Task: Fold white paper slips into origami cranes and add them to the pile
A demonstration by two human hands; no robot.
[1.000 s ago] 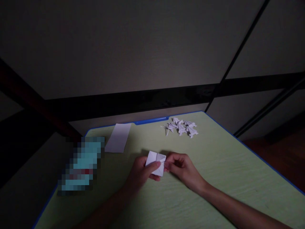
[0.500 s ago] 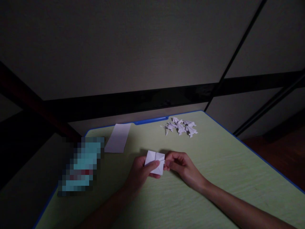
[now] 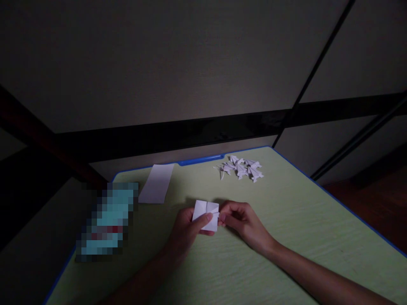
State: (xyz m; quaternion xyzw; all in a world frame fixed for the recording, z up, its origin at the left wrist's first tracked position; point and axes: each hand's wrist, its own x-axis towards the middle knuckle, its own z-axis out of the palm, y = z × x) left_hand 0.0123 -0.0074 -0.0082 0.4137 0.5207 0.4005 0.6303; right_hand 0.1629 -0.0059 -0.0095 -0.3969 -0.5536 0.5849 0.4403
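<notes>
A small folded white paper (image 3: 201, 208), roughly square with crease lines across its face, is held above the table. My left hand (image 3: 187, 224) grips it from the left, thumb flat on top and fingers underneath. At the paper's right edge, my right hand (image 3: 238, 218) has its thumb and index finger pinched on a small edge or flap of it. The exact spot under the right fingertips is partly hidden.
The pale green table (image 3: 286, 224) has a blue rim. Several folded white paper figures (image 3: 241, 169) lie clustered at the far side, beside thin white strips (image 3: 222, 173). A white paper sheet (image 3: 157, 183) lies far left, near a pixelated blue object (image 3: 111, 220). Cabinet panels (image 3: 171, 63) rise behind.
Almost nothing differs. The view has shifted very slightly, and both hands keep the same hold on the folded paper.
</notes>
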